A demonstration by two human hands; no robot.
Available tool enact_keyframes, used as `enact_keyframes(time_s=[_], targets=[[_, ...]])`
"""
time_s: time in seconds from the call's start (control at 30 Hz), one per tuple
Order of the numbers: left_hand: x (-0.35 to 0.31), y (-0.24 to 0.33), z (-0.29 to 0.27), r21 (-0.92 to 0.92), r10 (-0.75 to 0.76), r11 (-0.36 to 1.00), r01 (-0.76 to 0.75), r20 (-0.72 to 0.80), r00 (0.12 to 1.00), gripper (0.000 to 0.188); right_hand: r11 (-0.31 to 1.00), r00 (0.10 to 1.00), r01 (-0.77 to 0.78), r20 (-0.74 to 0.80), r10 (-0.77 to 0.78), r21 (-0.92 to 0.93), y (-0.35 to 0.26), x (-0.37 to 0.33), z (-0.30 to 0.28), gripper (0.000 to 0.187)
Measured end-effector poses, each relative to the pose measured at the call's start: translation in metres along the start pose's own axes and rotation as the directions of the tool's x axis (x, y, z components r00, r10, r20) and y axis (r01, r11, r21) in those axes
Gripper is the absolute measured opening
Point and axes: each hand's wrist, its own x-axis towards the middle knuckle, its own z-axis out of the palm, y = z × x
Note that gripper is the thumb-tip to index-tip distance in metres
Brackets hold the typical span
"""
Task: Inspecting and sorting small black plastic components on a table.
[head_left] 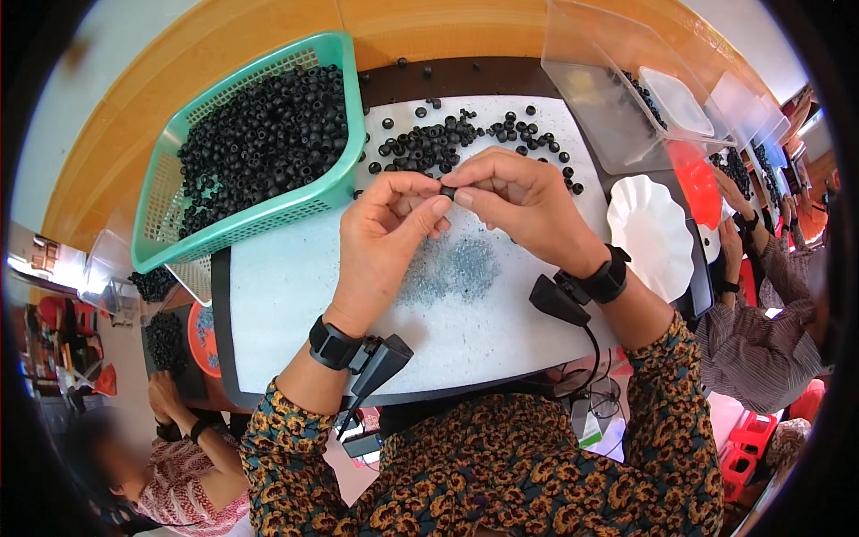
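Starting at the tabletop's [501, 76] far left corner, we have the green basket [355, 107], heaped with black beads [268, 134]; that is by far the largest lot in reach. Nothing marks these beads as handled or waiting, so we cannot tell whether the heap counts as done or left.

Next comes our left hand [380, 228], over the middle of the mat [295, 286], its thumb and forefinger closed on one side of a single bead [447, 191], the other fingers curled in. This bead, raised between the two hands, is the one being worked, and we judge it unfinished while both hands are on it.

Beyond the hands, toward the far edge, lie the loose beads [429, 148], bunched in the middle and thinning out rightward: a modest lot beside the basket's. Nearer us, mid-mat, is a patch of blue-grey bits [456, 268] (likely leavings of this same work, which suggests a good many beads already handled).

Our right hand [532, 201] grips the bead's other side, thumb and forefinger pinched together. Past it, at the far right corner, stands a clear bin [617, 166]; more beads show there, inside or behind we cannot say. By the right edge sits a white dish [649, 237].
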Motion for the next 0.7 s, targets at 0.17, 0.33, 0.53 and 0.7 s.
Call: enact_keyframes(time_s=[0.17,0.33,0.53,0.7], targets=[[0.002,0.000,-0.001,-0.041,-0.003,0.999,0.002,-0.015,1.000,0.021,0.959,0.973,0.223,-0.022,-0.230,-0.177,-0.001,0.003,0.004,0.015],[0.004,0.002,-0.001,-0.115,-0.026,0.993,0.030,0.031,0.999,0.019,0.776,0.903,0.405,0.076,-0.423,-0.484,-0.011,0.005,0.002,0.017],[0.005,0.001,-0.002,-0.114,-0.017,0.993,0.016,-0.007,1.000,0.025,0.821,0.934,0.321,0.018,-0.356,-0.471,-0.021,0.004,-0.010,0.016],[0.006,0.000,-0.009,-0.184,0.026,0.982,-0.032,-0.037,0.999,0.026,0.736,0.947,0.300,0.281,-0.154,-0.607,-0.014,-0.008,-0.034,0.007]])
